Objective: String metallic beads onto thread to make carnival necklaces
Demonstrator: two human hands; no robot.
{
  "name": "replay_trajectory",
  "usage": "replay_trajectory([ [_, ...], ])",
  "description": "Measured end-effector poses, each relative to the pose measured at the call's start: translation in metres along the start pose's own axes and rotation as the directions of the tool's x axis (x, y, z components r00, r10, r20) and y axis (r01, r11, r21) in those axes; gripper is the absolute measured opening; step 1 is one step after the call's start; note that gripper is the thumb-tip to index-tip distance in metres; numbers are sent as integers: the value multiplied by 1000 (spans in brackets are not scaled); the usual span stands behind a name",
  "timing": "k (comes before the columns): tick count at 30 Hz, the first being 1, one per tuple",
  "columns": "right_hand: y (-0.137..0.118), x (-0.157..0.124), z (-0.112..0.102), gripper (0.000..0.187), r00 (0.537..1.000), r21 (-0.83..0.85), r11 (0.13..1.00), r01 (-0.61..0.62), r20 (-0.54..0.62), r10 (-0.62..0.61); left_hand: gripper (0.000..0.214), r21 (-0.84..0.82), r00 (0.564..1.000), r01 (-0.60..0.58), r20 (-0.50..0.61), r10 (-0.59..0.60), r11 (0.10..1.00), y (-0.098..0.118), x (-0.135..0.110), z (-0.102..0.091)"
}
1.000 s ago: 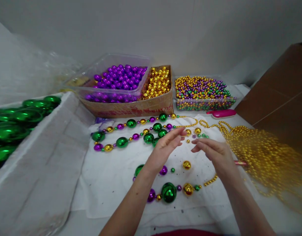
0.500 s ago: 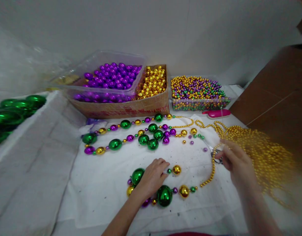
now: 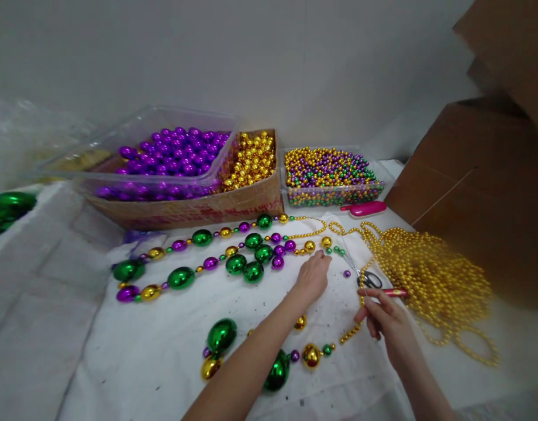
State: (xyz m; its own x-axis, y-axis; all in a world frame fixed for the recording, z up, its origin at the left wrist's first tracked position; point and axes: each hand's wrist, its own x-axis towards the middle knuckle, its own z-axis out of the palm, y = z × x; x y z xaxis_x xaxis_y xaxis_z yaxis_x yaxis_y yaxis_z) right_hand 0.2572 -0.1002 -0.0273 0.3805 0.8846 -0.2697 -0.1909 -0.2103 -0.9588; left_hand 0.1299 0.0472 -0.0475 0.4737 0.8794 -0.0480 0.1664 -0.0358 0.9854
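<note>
My left hand (image 3: 313,275) reaches over the white cloth with fingertips pinched together at a small purple bead (image 3: 321,252), among loose gold and green beads. My right hand (image 3: 385,316) is closed at the fingertips on a string of small gold beads (image 3: 351,334), whose end hangs toward the cloth. Below my left forearm lies a partly strung necklace with a large green ball (image 3: 222,335) and a gold ball (image 3: 311,355); the forearm hides some of it. Scissors (image 3: 369,280) and a red-handled tool (image 3: 394,292) lie beside my right hand.
A longer necklace (image 3: 181,278) lies looped farther back. Behind it stand a clear tub of purple balls (image 3: 176,155), a carton of gold balls (image 3: 250,161) and a tub of small mixed beads (image 3: 330,175). Heaped gold strands (image 3: 431,275) and a brown carton (image 3: 462,175) are right.
My left hand has moved from the partly strung necklace up to the small loose beads. My right hand has shifted down and left with the gold string. The view has turned slightly right.
</note>
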Motion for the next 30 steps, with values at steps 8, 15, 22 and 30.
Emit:
replay_trajectory([
  [8,3,-14,-1,52,987,-129,988,-80,126,96,15,-379,972,232,56,-228,896,-6,-2,-22],
  [15,-2,-28,19,61,962,-298,948,-108,211,176,19,-751,939,283,89,-333,597,-4,-30,-65],
  [22,-3,-37,25,58,963,-437,899,-15,235,130,14,-878,921,227,53,-385,422,-9,-41,-68],
  [30,2,-39,27,56,956,-475,879,30,270,113,12,-917,916,174,17,-402,359,-10,-45,-68],
])
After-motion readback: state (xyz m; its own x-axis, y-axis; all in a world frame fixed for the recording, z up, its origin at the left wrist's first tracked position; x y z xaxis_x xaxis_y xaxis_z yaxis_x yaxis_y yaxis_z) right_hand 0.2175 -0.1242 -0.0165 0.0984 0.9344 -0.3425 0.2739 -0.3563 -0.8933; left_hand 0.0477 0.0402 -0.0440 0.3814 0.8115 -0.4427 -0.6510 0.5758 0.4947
